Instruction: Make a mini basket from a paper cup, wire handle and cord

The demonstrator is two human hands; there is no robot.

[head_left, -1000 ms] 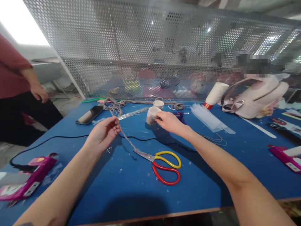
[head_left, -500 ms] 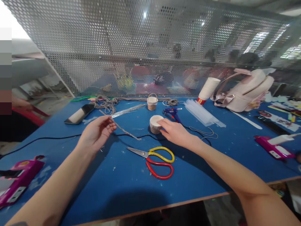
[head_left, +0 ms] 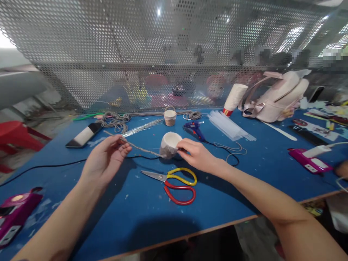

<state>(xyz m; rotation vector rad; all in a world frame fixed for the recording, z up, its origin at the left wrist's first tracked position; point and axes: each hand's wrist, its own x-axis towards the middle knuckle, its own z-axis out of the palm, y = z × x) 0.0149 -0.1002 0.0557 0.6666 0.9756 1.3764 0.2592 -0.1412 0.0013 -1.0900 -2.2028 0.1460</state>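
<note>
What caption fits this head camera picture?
Left hand holds a twine-wrapped stick against a small cup in the right hand, above scissors.

Premises are a craft assembly workshop with shared benches. The work surface is a blue table (head_left: 141, 217) flecked with dried glue and scraps. Hand tools lie out: scissors (head_left: 174, 181) with yellow and red handles near the middle, a blue glue gun (head_left: 193, 128) beyond them, magenta glue guns (head_left: 310, 161) at the right and left edges. Clear glue sticks (head_left: 231, 127), coils of twine (head_left: 115, 120) and thin wire rods (head_left: 143, 127) are stocked along the far side. A perforated metal screen (head_left: 152, 54) divides this bench from further workstations behind it.
</note>
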